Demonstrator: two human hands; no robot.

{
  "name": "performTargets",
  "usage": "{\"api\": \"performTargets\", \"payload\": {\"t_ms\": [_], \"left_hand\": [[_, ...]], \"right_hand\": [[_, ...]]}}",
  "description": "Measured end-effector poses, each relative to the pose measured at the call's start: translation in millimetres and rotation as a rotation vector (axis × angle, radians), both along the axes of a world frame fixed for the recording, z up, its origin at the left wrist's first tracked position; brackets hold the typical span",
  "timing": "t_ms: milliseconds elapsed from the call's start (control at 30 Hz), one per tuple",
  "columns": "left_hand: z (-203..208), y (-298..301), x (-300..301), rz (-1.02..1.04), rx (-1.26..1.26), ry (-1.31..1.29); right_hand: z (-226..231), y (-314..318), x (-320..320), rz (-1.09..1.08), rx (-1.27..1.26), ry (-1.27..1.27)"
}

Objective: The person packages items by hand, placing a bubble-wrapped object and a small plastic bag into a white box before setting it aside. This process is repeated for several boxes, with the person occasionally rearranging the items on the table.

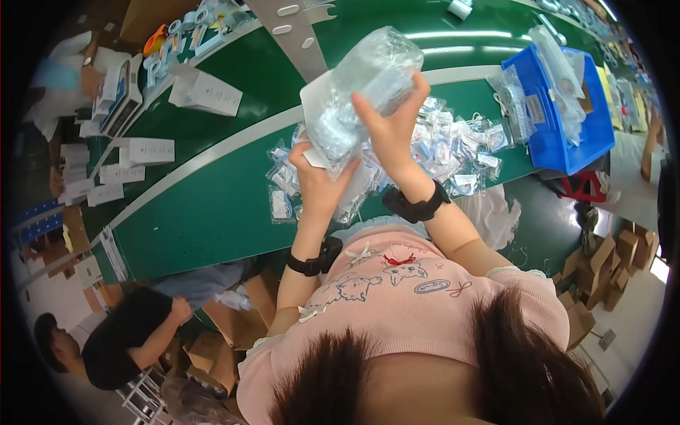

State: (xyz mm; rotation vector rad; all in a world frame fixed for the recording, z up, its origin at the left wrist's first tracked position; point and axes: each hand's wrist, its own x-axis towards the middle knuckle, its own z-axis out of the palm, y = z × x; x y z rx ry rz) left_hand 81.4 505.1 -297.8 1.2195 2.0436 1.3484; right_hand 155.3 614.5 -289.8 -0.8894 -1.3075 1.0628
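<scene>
A pale pink short-sleeved top [418, 297] is worn — printed with small cartoon animals, trimmed with tiny bows and frilled cuffs. A black band is strapped to each wrist [416, 207] — dark hair [524, 361] is seen below.

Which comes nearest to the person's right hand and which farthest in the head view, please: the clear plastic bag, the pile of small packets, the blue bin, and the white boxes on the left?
1. Clear plastic bag: held in the right hand, raised above the table.
2. Pile of small packets: just beneath and beside the hand.
3. Blue bin: at the table's right end.
4. White boxes: far left.
</scene>
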Motion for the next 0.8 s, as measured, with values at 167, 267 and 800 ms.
{"api": "performTargets", "payload": {"t_ms": [167, 267, 800], "left_hand": [[-23, 11, 9, 0.019, 0.180, 0.050], [-38, 41, 23, 0.017, 0.091, -0.179], [-42, 42, -11, -0.044, 0.171, 0.051]], "right_hand": [[29, 20, 32, 0.168, 0.459, -0.700], [-29, 25, 63, 0.530, 0.452, -0.686], [-162, 110, 111, 0.309, -0.012, -1.400]]}}
